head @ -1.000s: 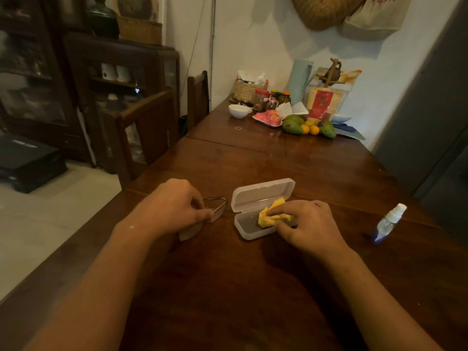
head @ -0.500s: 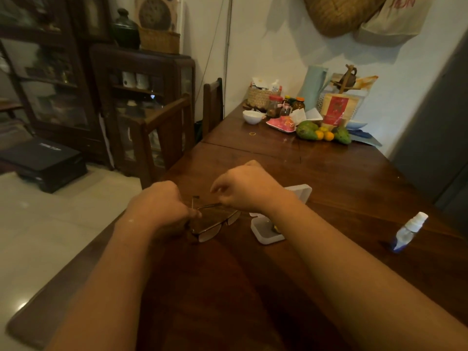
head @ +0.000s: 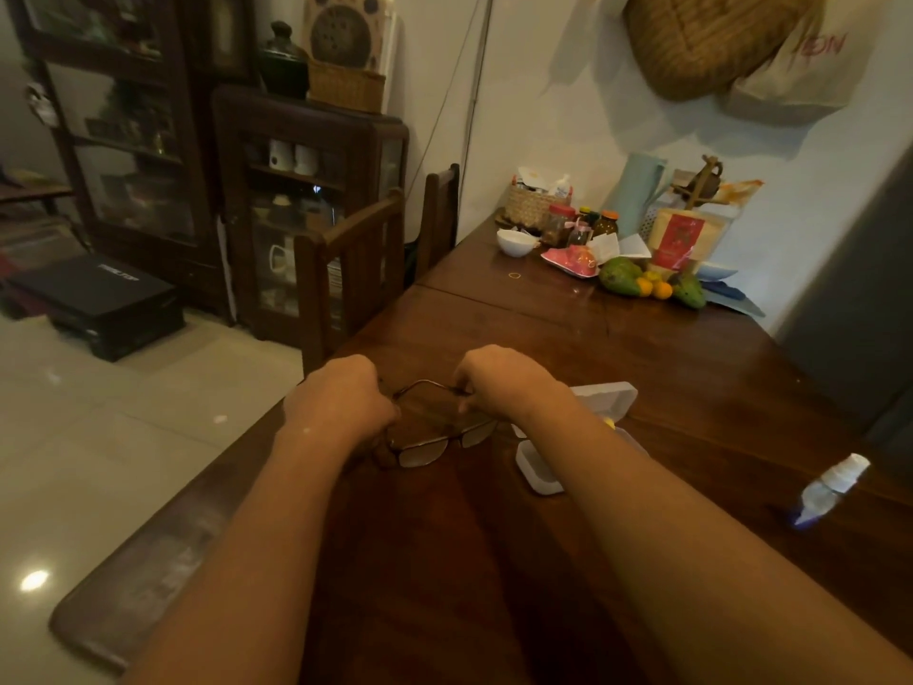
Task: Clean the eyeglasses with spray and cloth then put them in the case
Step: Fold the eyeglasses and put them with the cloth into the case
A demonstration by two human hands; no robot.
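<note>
Red letters ending in "ON" stand on the pale cloth bag (head: 795, 74) hanging on the wall ahead of me. The black box (head: 103, 301) on the floor carries white lettering I cannot read.

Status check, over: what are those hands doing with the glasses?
Both busy: left hand grips the eyeglasses at one end; right hand pinches a temple arm. Open case beside them, yellow cloth inside. On the right, spray bottle apart; nothing blocking.
</note>
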